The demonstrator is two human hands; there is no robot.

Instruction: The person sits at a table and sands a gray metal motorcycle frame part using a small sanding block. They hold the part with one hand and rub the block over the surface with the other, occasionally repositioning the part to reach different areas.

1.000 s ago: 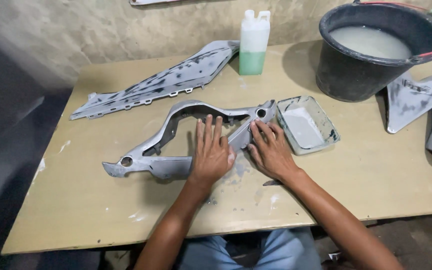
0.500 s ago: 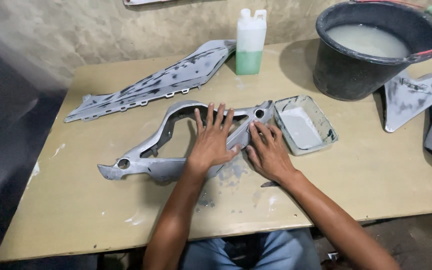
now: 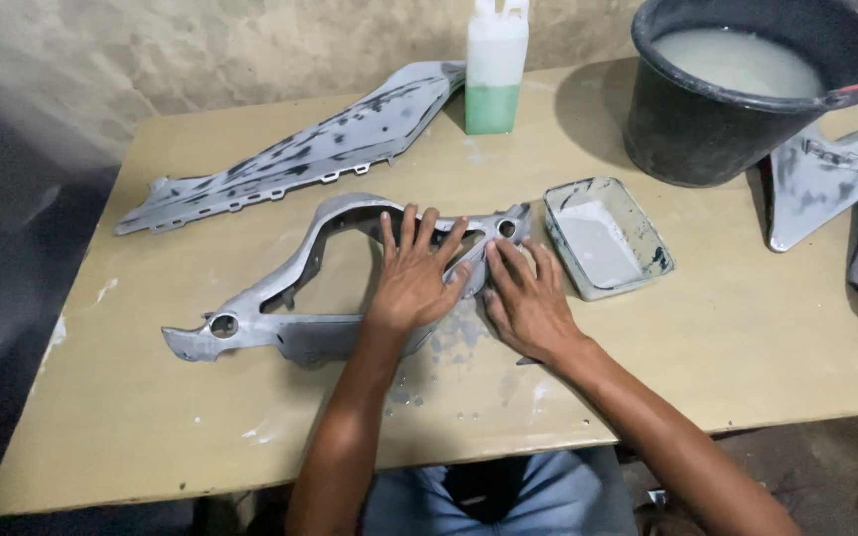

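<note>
A tan wooden table (image 3: 747,337) fills most of the view, its top scuffed and flecked with pale grey and white smears, thickest near its front edge. Behind the table's far edge stands a rough, mottled beige wall (image 3: 201,50), unevenly lit and stained. To the left of the table the room drops into deep shadow, with only a dark, blurred floor (image 3: 2,298) showing, and below the table's front right corner a patch of dim brownish ground (image 3: 826,467) appears.

A long grey curved plastic panel (image 3: 280,308), open in its middle, is lying flat across the table (image 3: 747,337), dusted pale.
</note>
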